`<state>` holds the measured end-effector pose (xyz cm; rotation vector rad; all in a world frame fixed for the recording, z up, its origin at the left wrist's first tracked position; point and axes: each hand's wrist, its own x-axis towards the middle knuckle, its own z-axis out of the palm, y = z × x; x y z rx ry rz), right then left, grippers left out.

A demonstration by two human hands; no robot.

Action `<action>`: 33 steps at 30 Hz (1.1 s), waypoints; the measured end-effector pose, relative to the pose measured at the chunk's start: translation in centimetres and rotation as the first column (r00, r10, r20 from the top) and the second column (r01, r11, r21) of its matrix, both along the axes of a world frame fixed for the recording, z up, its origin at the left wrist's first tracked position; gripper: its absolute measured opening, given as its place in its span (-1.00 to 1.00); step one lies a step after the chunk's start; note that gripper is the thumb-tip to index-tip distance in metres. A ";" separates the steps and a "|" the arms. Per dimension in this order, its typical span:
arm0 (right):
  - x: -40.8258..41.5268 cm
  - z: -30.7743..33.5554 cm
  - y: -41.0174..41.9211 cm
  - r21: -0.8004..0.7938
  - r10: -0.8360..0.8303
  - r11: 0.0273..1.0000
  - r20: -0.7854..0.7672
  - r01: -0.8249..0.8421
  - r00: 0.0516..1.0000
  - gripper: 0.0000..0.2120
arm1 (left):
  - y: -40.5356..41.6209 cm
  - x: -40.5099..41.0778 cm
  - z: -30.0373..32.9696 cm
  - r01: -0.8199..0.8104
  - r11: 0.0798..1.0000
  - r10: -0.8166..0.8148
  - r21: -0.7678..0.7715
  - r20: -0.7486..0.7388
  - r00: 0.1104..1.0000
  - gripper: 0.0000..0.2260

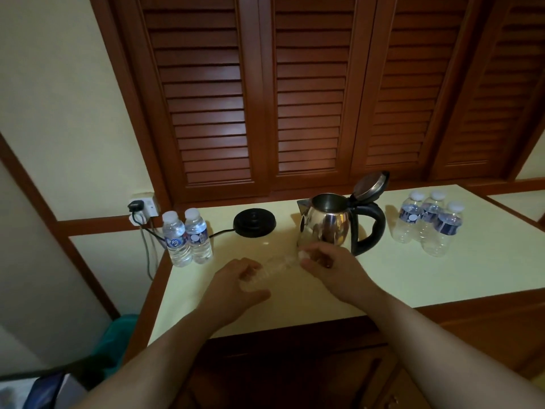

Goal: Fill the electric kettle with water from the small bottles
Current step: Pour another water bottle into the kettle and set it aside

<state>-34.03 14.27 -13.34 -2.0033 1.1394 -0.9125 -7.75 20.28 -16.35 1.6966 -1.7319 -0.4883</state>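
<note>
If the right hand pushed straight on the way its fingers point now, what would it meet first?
The right hand, pinching the cap of the bottle that the left hand grips, points up-left. Probably it would meet the steel kettle first; depth is unclear.

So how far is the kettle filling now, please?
Done, it seems: three bottles right of the open kettle look empty, caps on. In hand: the left hand grips a clear bottle lying sideways while the right hand holds its cap end. Left: two full bottles near the base.
</note>
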 end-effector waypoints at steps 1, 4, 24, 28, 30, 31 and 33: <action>-0.1 0.5 0.3 0.004 0.035 0.999 0.007 -0.035 0.999 -0.76 | 0.1 0.0 0.0 0.016 1.000 -0.016 -0.014 0.004 1.000 -0.52; -0.5 0.7 0.5 0.037 0.105 0.994 -0.041 -0.103 0.994 -0.73 | 0.3 -0.2 0.0 0.059 0.997 -0.058 -0.041 0.024 0.998 -0.50; -2.7 2.9 2.7 0.000 0.061 0.998 -0.258 -0.063 0.964 -0.75 | -0.6 -1.9 2.5 0.202 0.979 -0.198 -0.026 0.109 0.974 -0.50; -3.6 2.8 2.0 0.124 0.074 0.991 -0.131 -0.057 0.989 -0.81 | -0.9 -2.7 2.5 0.207 0.978 -0.207 0.014 0.113 0.972 -0.47; -4.2 3.2 1.8 0.145 0.110 0.985 -0.087 -0.096 0.990 -0.79 | -1.0 -2.9 2.4 0.202 0.979 -0.203 0.014 0.089 0.975 -0.46; -4.5 3.4 1.9 0.142 0.123 0.984 -0.099 -0.109 0.987 -0.85 | -1.1 -3.2 2.4 0.203 0.979 -0.203 0.015 0.089 0.975 -0.46; -4.6 3.4 2.0 0.153 0.113 0.984 -0.141 -0.091 0.983 -0.75 | -1.3 -3.9 2.3 0.204 0.979 -0.204 0.015 0.104 0.973 -0.46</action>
